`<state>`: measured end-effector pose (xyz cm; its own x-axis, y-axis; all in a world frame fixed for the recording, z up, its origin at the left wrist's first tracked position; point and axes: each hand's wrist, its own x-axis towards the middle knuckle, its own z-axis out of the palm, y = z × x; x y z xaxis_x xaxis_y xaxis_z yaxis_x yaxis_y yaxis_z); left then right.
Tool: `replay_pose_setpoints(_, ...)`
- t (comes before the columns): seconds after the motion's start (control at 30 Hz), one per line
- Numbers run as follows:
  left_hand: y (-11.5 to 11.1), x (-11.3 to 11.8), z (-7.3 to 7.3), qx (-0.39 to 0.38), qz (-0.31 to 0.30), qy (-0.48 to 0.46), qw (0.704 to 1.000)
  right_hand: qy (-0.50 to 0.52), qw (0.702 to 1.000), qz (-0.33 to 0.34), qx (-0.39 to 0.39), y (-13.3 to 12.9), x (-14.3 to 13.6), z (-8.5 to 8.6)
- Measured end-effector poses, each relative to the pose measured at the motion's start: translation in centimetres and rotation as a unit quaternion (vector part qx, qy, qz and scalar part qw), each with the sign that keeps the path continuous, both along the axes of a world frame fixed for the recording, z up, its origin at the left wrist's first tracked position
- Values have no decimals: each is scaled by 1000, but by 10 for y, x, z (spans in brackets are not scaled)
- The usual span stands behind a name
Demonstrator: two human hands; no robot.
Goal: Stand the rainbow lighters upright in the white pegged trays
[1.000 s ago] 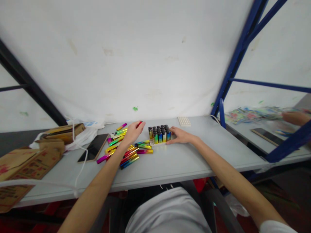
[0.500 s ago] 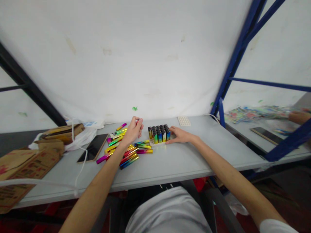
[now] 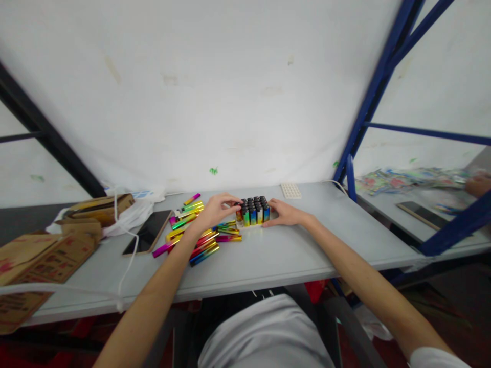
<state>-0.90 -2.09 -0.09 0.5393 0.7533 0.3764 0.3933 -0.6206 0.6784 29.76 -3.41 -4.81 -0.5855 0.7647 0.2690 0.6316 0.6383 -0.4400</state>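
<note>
A tight block of shiny, colour-graded lighters point(image 3: 253, 214) with black tops stands upright in a pale rack point(image 3: 249, 226) at the middle of the table. My left hand point(image 3: 218, 209) reaches its left edge, thumb and fingers pinched on a reddish lighter point(image 3: 239, 214) at the end of the block. Around the right end of the block my right hand point(image 3: 283, 212) is curled, fingers behind and thumb in front, holding it. Left of the rack, under and beside my left forearm, lies a loose pile of metallic lighters point(image 3: 203, 250) in gold, purple, green, red and blue.
A white grid tray point(image 3: 290, 191) lies by the wall. To the left are a phone point(image 3: 148, 234), a white cable point(image 3: 128, 271), a plastic bag point(image 3: 130, 219) and cardboard boxes point(image 3: 49, 255). Blue frame posts point(image 3: 368, 107) rise on the right; beyond them a person's hand point(image 3: 477, 185) is blurred.
My left hand has moved right and slightly down, bringing the reddish lighter from above the pile to the left end of the rack. My right hand stays at the rack.
</note>
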Motion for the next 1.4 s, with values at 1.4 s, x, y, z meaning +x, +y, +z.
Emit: replay_pose_setpoints(1.4, 13, -51, 7, -116, -25, 206, 971, 10, 1000, -5, -15, -2, 0, 2)
